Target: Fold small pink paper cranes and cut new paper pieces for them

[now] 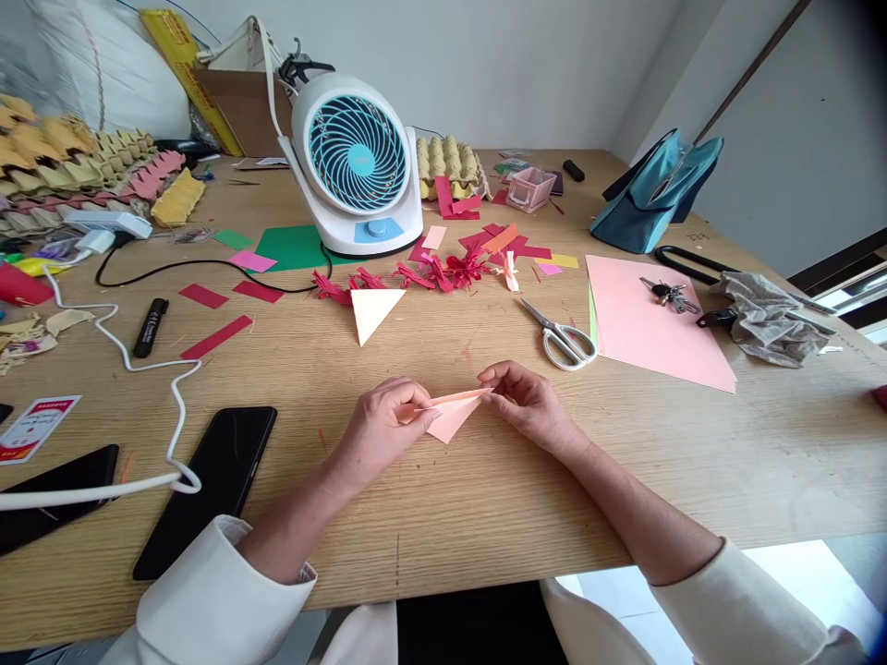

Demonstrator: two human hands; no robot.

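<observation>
Between my hands is a folded piece of peach-pink paper (450, 420), a triangle with its tip toward me and a narrow fold along the top edge. My left hand (388, 420) pinches its left end between thumb and fingers. At the right end, my right hand (527, 406) grips the corner in a pinch. Farther back lies a cream paper triangle (374, 314). Scissors (565, 340) with white handles rest beyond my right hand. Behind the triangle stretches a row of fringed red paper pieces (436, 272).
A white fan (360, 166) stands at the back. Pink sheets (651, 323) with keys (669, 296) on them lie right. On the left are a black marker (151, 328), a phone (208, 489) and a white cable (184, 397). A blue bag (644, 203) sits back right.
</observation>
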